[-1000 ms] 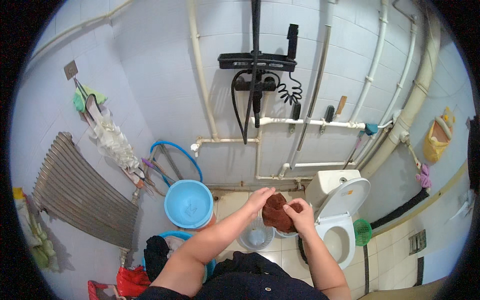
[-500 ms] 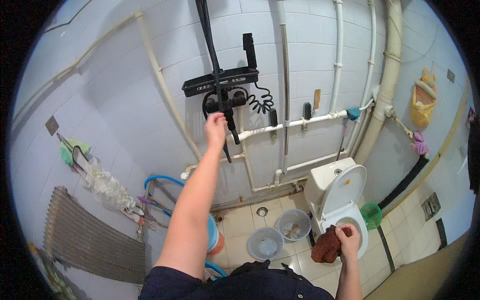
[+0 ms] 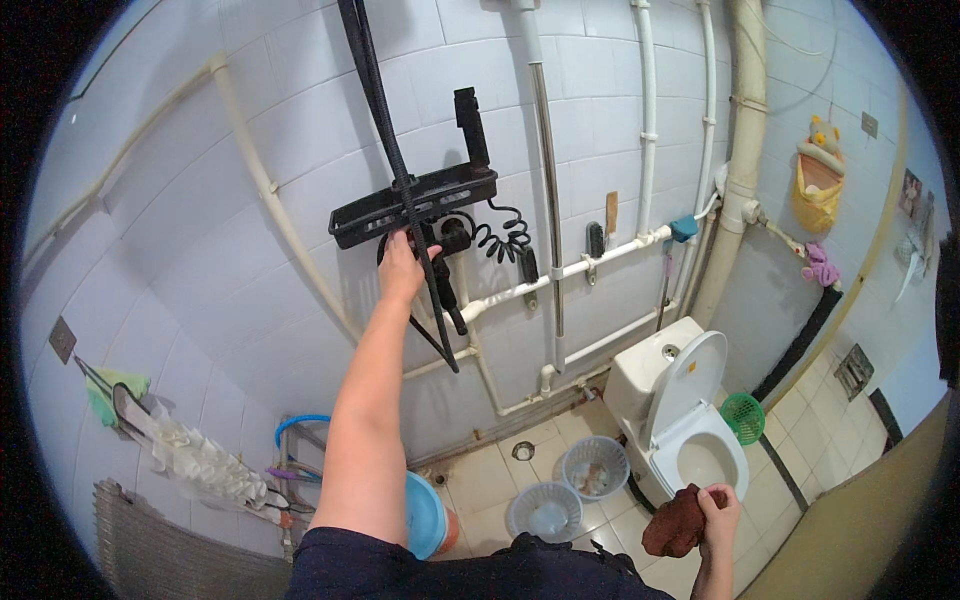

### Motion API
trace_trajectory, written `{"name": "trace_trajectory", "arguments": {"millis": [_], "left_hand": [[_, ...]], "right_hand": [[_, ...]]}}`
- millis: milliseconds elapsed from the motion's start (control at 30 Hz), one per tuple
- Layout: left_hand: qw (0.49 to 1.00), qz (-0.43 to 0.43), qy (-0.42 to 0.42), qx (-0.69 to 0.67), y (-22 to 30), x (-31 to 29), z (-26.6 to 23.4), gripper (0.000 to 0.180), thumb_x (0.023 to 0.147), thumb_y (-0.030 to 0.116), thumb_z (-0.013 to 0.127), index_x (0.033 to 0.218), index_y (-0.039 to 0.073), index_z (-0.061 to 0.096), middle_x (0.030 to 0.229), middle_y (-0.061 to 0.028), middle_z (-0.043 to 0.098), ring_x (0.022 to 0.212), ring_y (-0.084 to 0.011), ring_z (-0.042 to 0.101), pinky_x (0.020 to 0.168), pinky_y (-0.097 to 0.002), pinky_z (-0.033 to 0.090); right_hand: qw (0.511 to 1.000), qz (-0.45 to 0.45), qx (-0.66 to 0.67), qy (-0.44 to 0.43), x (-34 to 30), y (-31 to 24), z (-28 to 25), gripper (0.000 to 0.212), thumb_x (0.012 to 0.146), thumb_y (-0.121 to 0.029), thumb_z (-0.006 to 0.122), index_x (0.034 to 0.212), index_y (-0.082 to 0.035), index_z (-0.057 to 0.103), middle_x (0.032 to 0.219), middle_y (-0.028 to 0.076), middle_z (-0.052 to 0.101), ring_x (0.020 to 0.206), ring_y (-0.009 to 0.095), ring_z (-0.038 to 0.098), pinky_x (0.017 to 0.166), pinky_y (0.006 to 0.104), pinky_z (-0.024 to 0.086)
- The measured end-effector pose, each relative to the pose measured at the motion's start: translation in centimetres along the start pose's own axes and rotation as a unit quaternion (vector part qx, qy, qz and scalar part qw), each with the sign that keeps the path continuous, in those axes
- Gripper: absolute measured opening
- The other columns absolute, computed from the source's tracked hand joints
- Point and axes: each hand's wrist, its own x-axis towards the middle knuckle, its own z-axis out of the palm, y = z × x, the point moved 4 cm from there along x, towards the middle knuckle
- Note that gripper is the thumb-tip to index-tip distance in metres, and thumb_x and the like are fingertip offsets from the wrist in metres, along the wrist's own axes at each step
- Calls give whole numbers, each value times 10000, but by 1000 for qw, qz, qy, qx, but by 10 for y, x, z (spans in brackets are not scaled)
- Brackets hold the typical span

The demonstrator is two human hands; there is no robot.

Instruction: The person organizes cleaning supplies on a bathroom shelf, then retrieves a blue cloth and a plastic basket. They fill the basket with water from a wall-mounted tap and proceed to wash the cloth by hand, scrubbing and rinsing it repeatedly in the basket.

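Observation:
My left hand (image 3: 403, 272) reaches up to the wall and grips the black shower mixer tap (image 3: 455, 237) at its left end, with the thumb on the near side. The hand hides part of the tap body. A black hose (image 3: 393, 150) hangs down in front of it. Directly above, a black shelf (image 3: 450, 190) is fixed to the wall. Low on the right, my right hand (image 3: 720, 512) pinches a crumpled dark brown cloth (image 3: 673, 525) by its upper edge, in front of the toilet (image 3: 680, 455), whose lid is raised.
Two translucent basins (image 3: 546, 512) stand on the tiled floor beside a round drain (image 3: 522, 451). A blue bucket (image 3: 424, 510) is partly behind my left arm. White pipes (image 3: 590, 258) cross the wall. A green basket (image 3: 743, 417) sits right of the toilet.
My left hand has closed in from just below the mixer tap onto its left end. The view has shifted, and the right hand still holds the cloth.

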Motion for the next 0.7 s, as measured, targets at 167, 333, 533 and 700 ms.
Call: {"name": "trace_trajectory", "arguments": {"millis": [167,333,533,700], "left_hand": [[992,-122,14,18,9,5,8,686,706,426,733,1122,-14,411,985,-203,616,930,-416,571,785,-448,460],[978,-112,171,-43,12,-5,17,546,720,326,748,1054,-3,466,1036,-190,536,960,-399,530,787,-459,428],[975,-96,181,-85,19,-11,16,434,691,101,721,1065,30,513,1084,-164,511,1054,-364,471,890,-437,389],[987,48,147,-32,6,-4,6,464,670,68,715,1098,57,538,1111,-148,516,1063,-357,474,902,-426,398]], "right_hand": [[1000,17,22,14,-4,6,8,120,739,-38,677,800,-46,574,726,-2,554,673,96,499,622,239,406],[999,33,9,21,-6,1,13,127,744,-39,678,804,-42,566,717,-2,543,663,87,486,607,231,393],[999,23,25,19,-1,5,-4,110,771,-36,652,820,-38,554,734,1,536,676,93,486,613,232,395],[999,23,26,23,-5,1,-10,104,779,-26,633,830,-40,545,733,-6,519,681,85,478,622,225,384]]}}
